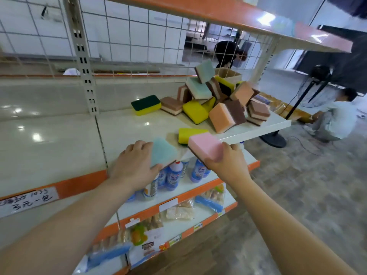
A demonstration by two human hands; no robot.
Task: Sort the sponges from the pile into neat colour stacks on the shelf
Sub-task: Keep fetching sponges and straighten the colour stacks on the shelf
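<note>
A pile of sponges (218,96) in teal, yellow, orange and brown lies at the right end of the white shelf (123,133). My left hand (133,163) grips a teal sponge (163,153) at the shelf's front edge. My right hand (226,161) holds a pink sponge (204,148) with a brown underside just in front of the edge. A yellow sponge (188,133) lies on the shelf behind the pink one. A green-topped yellow sponge (146,104) sits alone left of the pile.
A wire grid backs the shelf, and an orange shelf (238,14) hangs overhead. Bottles (174,175) and packaged goods (178,211) fill the lower shelves. A person (333,118) crouches on the floor at right beside a fan stand (274,138). Another person (228,52) is behind the grid.
</note>
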